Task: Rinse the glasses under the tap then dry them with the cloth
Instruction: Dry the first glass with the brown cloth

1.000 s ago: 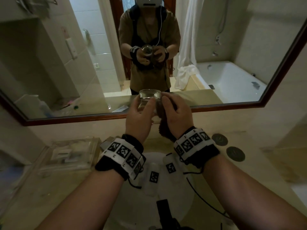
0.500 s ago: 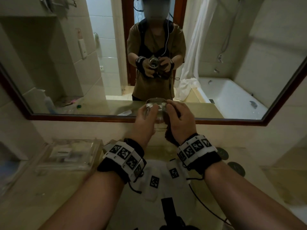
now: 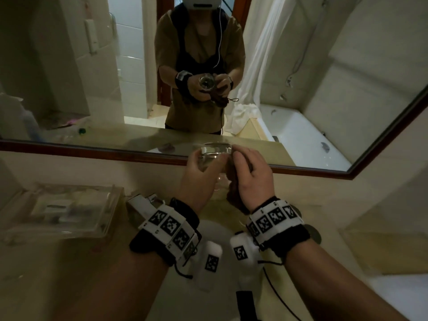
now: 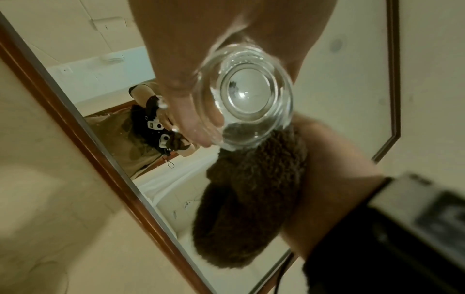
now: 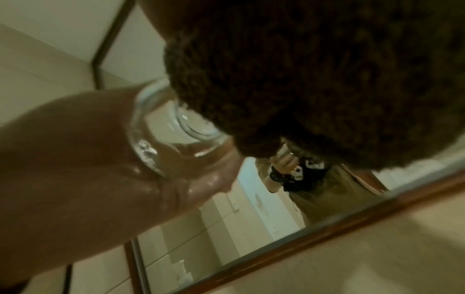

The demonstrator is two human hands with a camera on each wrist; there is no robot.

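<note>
**Glass held over the basin, brown cloth pressed to its side**

A clear glass [image 3: 215,156] is gripped in the left hand [image 3: 199,179], the thumb and fingers being curled round its wall. It is held in the air above the white basin [image 3: 215,232], in front of the lower edge of the mirror [image 3: 324,89] and clear of the counter [image 3: 69,262]. In the left wrist view the thick round base of the glass [image 4: 245,99] is turned toward the camera, and droplets are seen on the wall and on the fingers [image 4: 193,119].

A dark brown, fluffy cloth [image 4: 249,199] is bunched in the right hand [image 3: 251,179], whose fingers are curled over it at the rim of the glass. The cloth is pressed against the side of the glass and hangs below the palm. In the right wrist view most of the upper frame is filled by the cloth [image 5: 314,79], with the glass [image 5: 176,135] touching it at its lower left; whether any cloth reaches inside the glass cannot be told.

Toward the left edge of the counter a clear plastic tray [image 3: 69,209] is set against the wall, and between it and the basin the chrome tap [image 3: 143,205] is partly hidden by the left wristband. Two dark round discs [image 3: 312,235] lie on the counter right of the basin, mostly covered by the right wrist.
</note>
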